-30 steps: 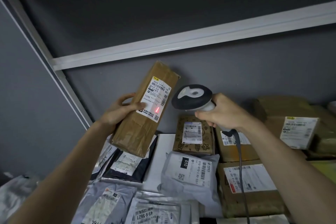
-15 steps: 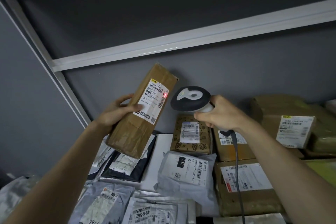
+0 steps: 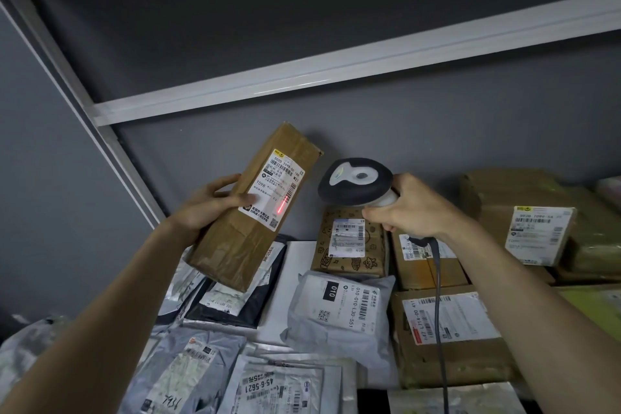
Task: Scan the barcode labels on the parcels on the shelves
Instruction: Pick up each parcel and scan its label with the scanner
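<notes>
While parcels crowd the grey shelf (image 3: 292,259) below, a long brown parcel (image 3: 250,212) is held tilted above them, the left hand (image 3: 208,203) gripping its side, thumb on the white label (image 3: 275,190). Just beside it, the right hand (image 3: 415,208) clasps a corded scanner (image 3: 356,181), whose red line (image 3: 282,204) crosses the label.

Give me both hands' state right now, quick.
Left hand: closed, holding the long brown parcel up.
Right hand: closed, gripping the barcode scanner.

Parcel depot: shelf (image 3: 336,74), labelled parcels (image 3: 339,309)
</notes>
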